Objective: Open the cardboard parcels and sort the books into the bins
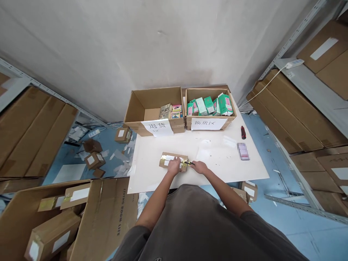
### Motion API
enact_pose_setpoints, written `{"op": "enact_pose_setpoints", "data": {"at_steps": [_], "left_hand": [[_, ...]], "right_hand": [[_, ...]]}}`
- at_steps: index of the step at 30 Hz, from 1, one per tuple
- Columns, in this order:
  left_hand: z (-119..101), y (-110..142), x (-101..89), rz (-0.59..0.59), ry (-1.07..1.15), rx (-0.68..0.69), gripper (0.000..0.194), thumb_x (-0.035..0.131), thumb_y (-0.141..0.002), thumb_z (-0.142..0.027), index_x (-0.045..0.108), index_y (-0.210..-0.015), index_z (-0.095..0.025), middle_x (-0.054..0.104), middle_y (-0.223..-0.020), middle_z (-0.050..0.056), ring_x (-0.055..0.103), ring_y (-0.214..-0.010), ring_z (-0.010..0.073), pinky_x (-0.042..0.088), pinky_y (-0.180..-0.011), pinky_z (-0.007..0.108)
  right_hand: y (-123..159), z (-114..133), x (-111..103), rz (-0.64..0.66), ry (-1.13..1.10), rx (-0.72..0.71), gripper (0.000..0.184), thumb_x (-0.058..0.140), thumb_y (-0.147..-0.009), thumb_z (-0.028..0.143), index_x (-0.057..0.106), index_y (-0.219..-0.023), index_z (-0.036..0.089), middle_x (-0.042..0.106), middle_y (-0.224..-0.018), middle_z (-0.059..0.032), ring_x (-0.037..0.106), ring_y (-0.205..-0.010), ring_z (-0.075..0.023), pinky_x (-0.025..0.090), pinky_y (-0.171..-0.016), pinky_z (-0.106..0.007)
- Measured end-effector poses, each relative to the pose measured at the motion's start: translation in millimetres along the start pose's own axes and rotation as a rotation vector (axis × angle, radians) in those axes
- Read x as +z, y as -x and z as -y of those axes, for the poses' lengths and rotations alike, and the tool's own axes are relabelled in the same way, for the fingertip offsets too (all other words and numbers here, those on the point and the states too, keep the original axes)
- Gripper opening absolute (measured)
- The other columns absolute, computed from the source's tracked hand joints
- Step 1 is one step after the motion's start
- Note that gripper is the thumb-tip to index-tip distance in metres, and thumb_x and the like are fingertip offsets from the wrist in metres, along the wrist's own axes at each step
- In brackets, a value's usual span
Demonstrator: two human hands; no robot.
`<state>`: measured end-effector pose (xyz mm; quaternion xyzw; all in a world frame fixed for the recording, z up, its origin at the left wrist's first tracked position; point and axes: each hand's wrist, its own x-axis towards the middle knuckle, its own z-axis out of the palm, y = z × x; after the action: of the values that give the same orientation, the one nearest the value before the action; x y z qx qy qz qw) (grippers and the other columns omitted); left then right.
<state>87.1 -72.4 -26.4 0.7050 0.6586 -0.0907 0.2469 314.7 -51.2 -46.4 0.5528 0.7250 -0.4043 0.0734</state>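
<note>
A small taped cardboard box (165, 161) with a white label lies flat near the front of the white table. My left hand (174, 165) grips its top and front side, holding it against the table. In my right hand (199, 167) is a slim black and yellow utility knife (189, 163), its tip at the right end of the box, on the shiny tape. The blade itself is too small to make out clearly.
Behind stand two open cartons with handwritten signs: the left carton (152, 129) holds small boxes, the right carton (189, 123) green-and-white boxes. A red-black tool (243, 132) lies at the right of the table (152, 181). A large parcel carton (108, 214) stands front left; shelves flank both sides.
</note>
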Motion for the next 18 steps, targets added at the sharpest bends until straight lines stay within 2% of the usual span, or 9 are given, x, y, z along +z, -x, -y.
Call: {"op": "enact_pose_setpoints", "data": {"at_steps": [3, 6, 10, 14, 18], "left_hand": [[1, -1, 1.8, -0.002, -0.003, -0.017, 0.089, 0.093, -0.062, -0.032, 0.05, -0.14, -0.023, 0.062, -0.142, 0.017, 0.058, -0.133, 0.0367, 0.047, -0.103, 0.04], [3, -1, 4.4, -0.005, -0.001, -0.037, 0.09, 0.093, -0.062, -0.033, 0.05, -0.14, -0.023, 0.059, -0.145, 0.018, 0.063, -0.126, 0.036, 0.05, -0.099, 0.039], [6, -2, 7.1, -0.006, 0.016, -0.04, 0.096, 0.094, -0.061, -0.033, 0.045, -0.144, -0.024, 0.058, -0.145, 0.018, 0.064, -0.125, 0.0345, 0.05, -0.099, 0.038], [7, -2, 6.2, -0.01, 0.043, -0.022, 0.092, 0.094, -0.06, -0.032, 0.049, -0.14, -0.025, 0.06, -0.144, 0.016, 0.062, -0.127, 0.0339, 0.049, -0.1, 0.038], [9, 1, -0.3, -0.009, 0.074, 0.018, 0.078, 0.093, -0.062, -0.03, 0.056, -0.13, -0.027, 0.059, -0.146, 0.01, 0.063, -0.125, 0.0316, 0.049, -0.1, 0.036]], "right_hand": [[-5, 10, -4, -0.028, 0.104, 0.031, 0.045, 0.054, -0.097, 0.065, 0.073, -0.097, 0.024, 0.076, -0.102, -0.012, 0.07, -0.098, -0.0294, 0.047, -0.076, -0.032], [-7, 14, -10, -0.001, 0.099, 0.068, 0.048, 0.06, -0.091, 0.07, 0.075, -0.094, 0.025, 0.077, -0.1, -0.0118, 0.071, -0.098, -0.03, 0.047, -0.077, -0.033], [-3, 11, -13, 0.07, 0.039, 0.089, 0.051, 0.058, -0.09, 0.072, 0.075, -0.094, 0.024, 0.076, -0.087, -0.0093, 0.073, -0.082, -0.0265, 0.047, -0.073, -0.032], [10, 10, -1, 0.131, -0.037, 0.066, 0.053, 0.05, -0.096, 0.069, 0.074, -0.092, 0.022, 0.073, -0.074, -0.0052, 0.07, -0.065, -0.021, 0.046, -0.068, -0.029], [25, 9, 19, 0.033, -0.059, 0.065, 0.054, 0.042, -0.102, 0.065, 0.073, -0.093, 0.022, 0.075, -0.083, -0.0072, 0.072, -0.078, -0.0225, 0.043, -0.068, -0.027]]}}
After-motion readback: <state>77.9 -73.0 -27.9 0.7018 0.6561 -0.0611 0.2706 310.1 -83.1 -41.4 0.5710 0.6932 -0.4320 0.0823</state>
